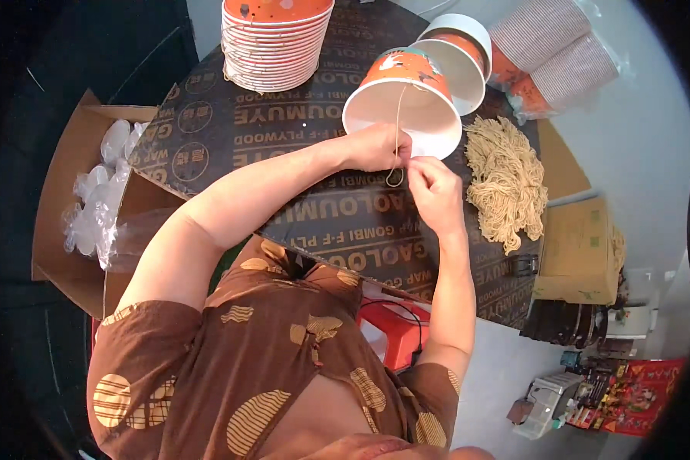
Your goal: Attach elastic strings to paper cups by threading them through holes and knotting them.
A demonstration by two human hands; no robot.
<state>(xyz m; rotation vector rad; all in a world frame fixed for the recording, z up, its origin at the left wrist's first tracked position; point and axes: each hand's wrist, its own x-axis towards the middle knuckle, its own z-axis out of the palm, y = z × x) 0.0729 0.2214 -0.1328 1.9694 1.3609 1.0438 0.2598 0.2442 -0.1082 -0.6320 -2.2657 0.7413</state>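
Observation:
An orange printed paper bucket [405, 70] lies tipped on the table, its white mouth turned toward me. A thin beige string [398, 111] runs down from the bucket's side across the mouth and ends in a loop below my hands. Closed at the near rim, my left hand [379, 147] grips the string; some of its fingertips are hidden. My right hand [437, 195] meets it from the right, thumb and forefinger pinched together on the string. Just right of the bucket lies a heap of beige strings [506, 180].
A tall stack of orange buckets [274, 54] stands at the far left. More white-lined buckets [468, 77] lie behind the worked one, with plastic-wrapped stacks [556, 57] at the far right. Cardboard boxes stand left [61, 222] and right [579, 253] of the dark plywood table [284, 184].

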